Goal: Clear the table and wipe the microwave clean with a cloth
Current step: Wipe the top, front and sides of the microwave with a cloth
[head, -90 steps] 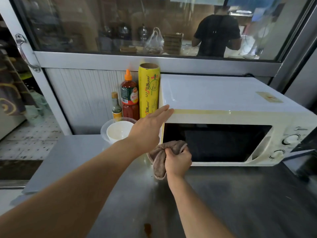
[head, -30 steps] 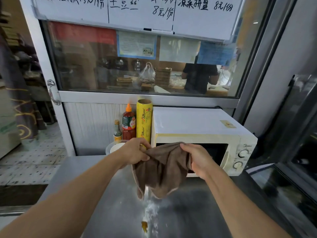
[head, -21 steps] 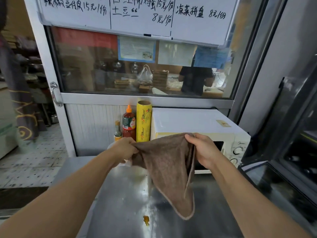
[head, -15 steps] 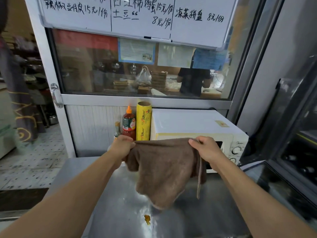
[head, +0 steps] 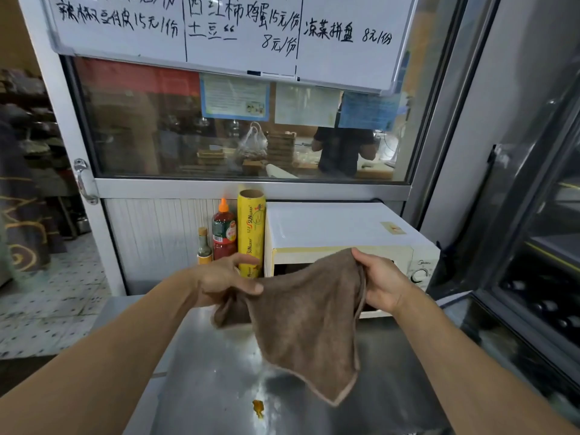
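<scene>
A brown cloth hangs spread in the air in front of the white microwave, which stands at the back of the steel table. My right hand pinches the cloth's upper right corner. My left hand holds the bunched left edge, its thumb over the fabric and the index finger stretched out. The cloth's lower corner points down toward the table. The cloth hides most of the microwave door; the dials show at the right.
A yellow roll of wrap, a red sauce bottle and a small bottle stand left of the microwave. An orange food stain lies on the table near me. A glass window and whiteboard rise behind. A dark cabinet flanks the right.
I lifted the cloth off the microwave door and took it in both hands. It has since opened out, and its lower corner now hangs further right. My head has tilted up.
</scene>
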The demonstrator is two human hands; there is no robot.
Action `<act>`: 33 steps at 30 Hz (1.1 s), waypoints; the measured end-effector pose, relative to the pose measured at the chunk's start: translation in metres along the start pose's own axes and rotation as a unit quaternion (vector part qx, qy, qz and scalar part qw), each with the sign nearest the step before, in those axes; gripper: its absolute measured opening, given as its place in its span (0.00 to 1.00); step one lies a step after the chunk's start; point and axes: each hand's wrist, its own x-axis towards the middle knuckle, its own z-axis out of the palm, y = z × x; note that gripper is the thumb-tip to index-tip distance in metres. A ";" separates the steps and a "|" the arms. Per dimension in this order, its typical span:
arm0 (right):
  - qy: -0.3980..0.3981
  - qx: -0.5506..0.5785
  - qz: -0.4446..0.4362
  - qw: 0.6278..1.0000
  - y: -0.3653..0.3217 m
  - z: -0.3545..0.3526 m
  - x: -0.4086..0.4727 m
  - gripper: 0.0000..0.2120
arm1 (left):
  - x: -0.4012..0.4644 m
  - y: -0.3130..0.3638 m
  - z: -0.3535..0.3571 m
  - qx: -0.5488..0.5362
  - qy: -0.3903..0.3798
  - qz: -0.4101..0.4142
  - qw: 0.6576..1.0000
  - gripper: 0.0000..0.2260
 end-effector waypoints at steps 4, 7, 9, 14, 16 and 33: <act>-0.016 0.059 -0.032 0.998 -0.022 -0.001 -0.001 0.15 | 0.001 0.001 0.009 0.227 -0.043 -0.071 0.970 0.22; 0.000 0.077 -0.061 0.995 -0.037 -0.009 -0.003 0.15 | 0.003 -0.001 0.015 0.163 0.003 -0.042 0.986 0.09; 0.022 0.095 -0.073 0.993 -0.044 -0.018 -0.005 0.16 | 0.005 -0.004 0.019 -0.008 0.039 -0.002 0.999 0.09; 0.052 0.137 -0.086 0.986 -0.045 -0.032 -0.010 0.14 | 0.007 -0.008 0.040 -0.333 0.058 0.058 0.939 0.14; 0.063 0.141 -0.083 0.984 -0.042 -0.037 -0.010 0.13 | 0.006 -0.007 0.051 -0.365 0.053 0.061 0.927 0.12; 0.077 0.068 -0.083 0.991 -0.023 -0.085 -0.024 0.07 | -0.008 -0.010 0.071 -0.113 0.125 -0.015 0.986 0.29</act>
